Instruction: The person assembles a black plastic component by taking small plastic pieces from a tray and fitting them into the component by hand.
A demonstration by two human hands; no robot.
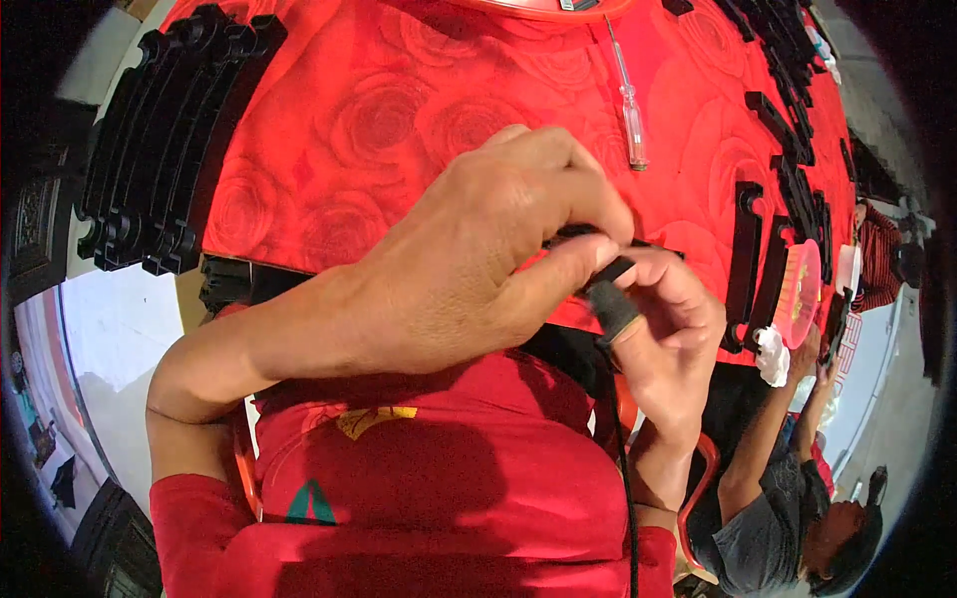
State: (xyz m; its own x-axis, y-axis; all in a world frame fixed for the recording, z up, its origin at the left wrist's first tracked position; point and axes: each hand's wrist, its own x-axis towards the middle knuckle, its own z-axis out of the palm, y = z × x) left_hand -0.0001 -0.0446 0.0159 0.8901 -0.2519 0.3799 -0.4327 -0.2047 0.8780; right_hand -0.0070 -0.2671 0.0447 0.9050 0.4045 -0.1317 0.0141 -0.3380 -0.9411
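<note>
My left hand (488,229) reaches across from the left, its thumb and fingers bent together over a small black part. My right hand (678,319) comes up from below and meets it from the right, fingers curled round the same part. A short end of the black part (613,270) shows between the thumbs; the rest is hidden by the fingers, so its full shape cannot be made out. A dark sleeve (610,305) covers the tip of my right thumb. Beyond my hands, a screwdriver (633,125) with a clear handle lies on the red rose-patterned tablecloth (399,110).
Long black plastic strips (164,149) are stacked at the table's left edge. More black strips (746,249) lie along the right side. A red-rimmed tray (518,8) stands at the far edge. At right, a co-worker's hands (809,364) are near a pink basket (805,299) and crumpled white material (771,357).
</note>
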